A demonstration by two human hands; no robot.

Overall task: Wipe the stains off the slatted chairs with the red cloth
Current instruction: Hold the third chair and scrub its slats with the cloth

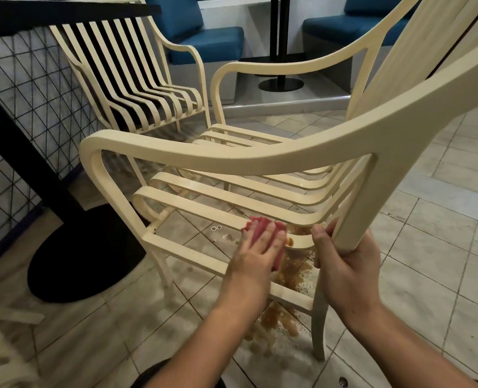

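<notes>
A cream slatted chair [232,155] stands close in front of me, tilted. My left hand [260,247] lies flat with straight fingers on the red cloth [260,224], pressing it on the nearest seat slat. Brown stain [289,242] shows on that slat just right of the cloth. My right hand [344,264] grips the lower end of the chair's near armrest post. A second cream slatted chair [137,79] stands behind, to the left.
Brown liquid [288,320] is spilled on the tiled floor under the chair. A black table base [86,253] and pole stand at left beside a wire-grid panel [28,93]. Blue cushioned benches [212,40] and another black pedestal [281,82] are at the back.
</notes>
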